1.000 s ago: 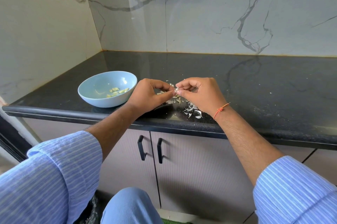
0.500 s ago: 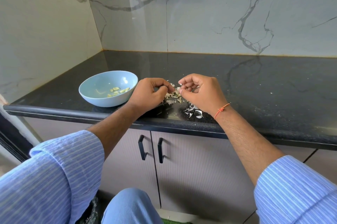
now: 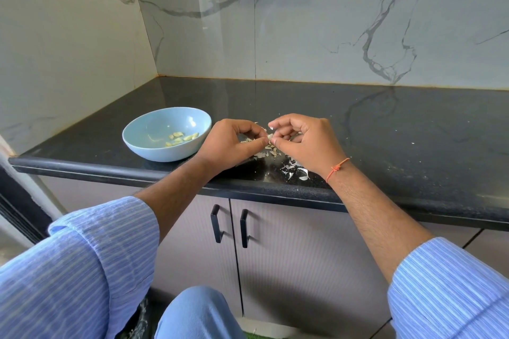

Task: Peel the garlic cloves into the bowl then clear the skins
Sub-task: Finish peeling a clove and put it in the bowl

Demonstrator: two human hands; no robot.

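Small pale garlic clove (image 3: 270,137) pinched between left hand (image 3: 230,143) and right hand (image 3: 304,143), above papery white skins (image 3: 294,169), beside pale-blue ceramic bowl (image 3: 143,132). Likely light, firm, slick; skin brittle: grip the tips.

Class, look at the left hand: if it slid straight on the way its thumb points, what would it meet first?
The left hand points right, thumb tip already at the garlic clove; directly behind it is the right hand, whose fingertips pinch that same clove. Depth looks matched.
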